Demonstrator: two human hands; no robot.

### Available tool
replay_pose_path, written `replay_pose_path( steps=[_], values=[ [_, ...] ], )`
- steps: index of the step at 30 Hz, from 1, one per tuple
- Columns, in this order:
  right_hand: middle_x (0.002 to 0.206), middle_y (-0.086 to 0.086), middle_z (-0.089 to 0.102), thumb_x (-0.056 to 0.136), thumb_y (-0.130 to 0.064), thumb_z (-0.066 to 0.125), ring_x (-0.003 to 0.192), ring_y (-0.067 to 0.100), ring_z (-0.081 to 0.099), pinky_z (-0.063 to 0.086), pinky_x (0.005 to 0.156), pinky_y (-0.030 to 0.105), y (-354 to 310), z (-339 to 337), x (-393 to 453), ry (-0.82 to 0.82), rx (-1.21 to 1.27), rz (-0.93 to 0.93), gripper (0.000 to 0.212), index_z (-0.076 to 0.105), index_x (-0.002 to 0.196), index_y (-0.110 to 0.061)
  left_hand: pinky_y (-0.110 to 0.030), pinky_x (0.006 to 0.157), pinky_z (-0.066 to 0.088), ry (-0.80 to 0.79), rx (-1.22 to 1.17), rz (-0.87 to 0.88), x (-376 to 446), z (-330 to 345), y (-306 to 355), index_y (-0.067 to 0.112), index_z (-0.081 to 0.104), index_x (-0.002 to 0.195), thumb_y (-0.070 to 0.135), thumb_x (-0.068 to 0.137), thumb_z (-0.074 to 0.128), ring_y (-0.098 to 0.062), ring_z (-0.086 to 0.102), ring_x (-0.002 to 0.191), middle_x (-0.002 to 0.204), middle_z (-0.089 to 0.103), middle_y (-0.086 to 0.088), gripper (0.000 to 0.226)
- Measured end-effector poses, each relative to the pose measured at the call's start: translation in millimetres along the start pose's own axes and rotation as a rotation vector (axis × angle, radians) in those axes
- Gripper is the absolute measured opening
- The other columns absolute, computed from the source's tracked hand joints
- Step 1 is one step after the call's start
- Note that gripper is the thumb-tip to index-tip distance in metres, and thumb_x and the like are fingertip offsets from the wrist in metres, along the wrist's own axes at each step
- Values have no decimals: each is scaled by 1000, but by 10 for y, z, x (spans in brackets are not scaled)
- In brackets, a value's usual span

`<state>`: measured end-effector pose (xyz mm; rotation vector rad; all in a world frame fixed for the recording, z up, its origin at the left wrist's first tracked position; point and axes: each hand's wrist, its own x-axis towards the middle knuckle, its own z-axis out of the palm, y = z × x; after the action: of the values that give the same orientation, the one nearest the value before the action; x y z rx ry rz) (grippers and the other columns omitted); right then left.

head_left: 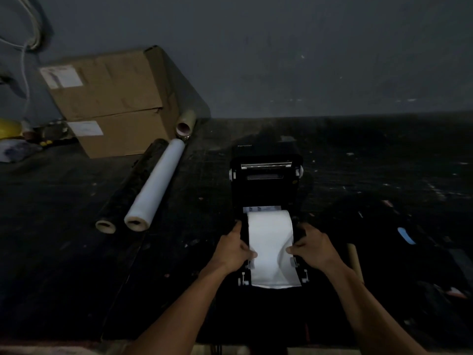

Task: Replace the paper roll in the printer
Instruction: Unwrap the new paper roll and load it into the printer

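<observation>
A black printer stands on the dark table with its lid swung up and back. A white paper roll lies in its open bay, and the loose paper end runs forward over the printer's front edge. My left hand pinches the left edge of that paper strip, thumb on top. My right hand pinches the right edge the same way. The strip bulges slightly between the two hands.
A long white roll and a dark roll lie side by side on the table at left. Two stacked cardboard boxes and an upright tube stand behind them. A brown cardboard tube lies just right of my right wrist.
</observation>
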<state>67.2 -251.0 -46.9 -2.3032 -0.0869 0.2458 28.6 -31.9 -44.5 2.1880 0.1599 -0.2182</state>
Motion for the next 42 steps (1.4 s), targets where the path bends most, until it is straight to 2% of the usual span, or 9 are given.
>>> replay_pose_path(
  steps=[3,7,13,18,24,26,30,37,42],
  values=[
    [76,2,72,64,-16,81,77,7,61,35,50,-3,38,-7,0,-28,-16,2,67,51,123,-11,-2,62,42,23,-19,12,10,-10,20,19,15,150,17,71,80,-13,66,85,93,73,-11,102],
    [75,1,71,64,-18,81,76,9,61,36,50,-1,62,-7,-9,-52,-34,-5,72,47,128,-13,-11,75,45,13,24,10,4,8,-6,18,13,150,13,73,77,-10,66,85,95,74,-8,101],
    [78,-1,71,70,-20,78,78,11,63,37,49,0,67,16,-48,-54,-77,-17,72,43,132,-9,-16,74,46,-12,29,16,26,-15,11,22,22,148,18,72,78,-12,65,82,91,70,-6,95],
    [91,-5,69,67,-21,79,85,12,64,41,62,6,6,-31,-305,109,-36,-105,76,43,133,-17,-15,72,50,-37,80,37,-25,-6,-15,24,21,149,16,76,75,-9,64,79,92,71,-6,91],
    [93,-28,62,62,-47,76,89,-11,57,38,77,0,51,4,-803,-91,-97,-275,74,48,128,-31,-22,83,45,207,139,250,-411,59,-102,41,5,147,33,76,74,-11,56,100,115,60,6,99],
    [104,-26,62,61,-51,75,101,-3,56,42,89,13,88,18,-873,-116,-162,-317,77,48,130,-30,-19,88,37,112,195,358,-621,101,-212,59,-6,137,43,75,71,-5,50,105,118,59,16,100],
    [122,-13,63,63,-41,75,115,8,55,43,98,34,150,51,-936,-115,-230,-345,74,49,130,-25,-14,94,24,-48,411,459,-781,140,-417,59,-18,133,55,74,64,-6,39,121,132,54,21,102],
    [99,-10,73,76,-15,72,97,-5,59,43,84,6,167,130,-968,-30,-143,-414,50,57,124,-18,-18,92,33,152,320,552,-838,255,-343,34,14,141,26,84,64,-10,59,103,102,73,12,76],
    [97,-12,72,81,-16,67,94,-2,62,33,76,-5,177,125,-1041,-56,-92,-408,40,56,120,-20,-21,96,37,159,302,457,-941,276,-286,24,28,145,21,85,66,-11,62,103,103,73,11,72]
  ],
)
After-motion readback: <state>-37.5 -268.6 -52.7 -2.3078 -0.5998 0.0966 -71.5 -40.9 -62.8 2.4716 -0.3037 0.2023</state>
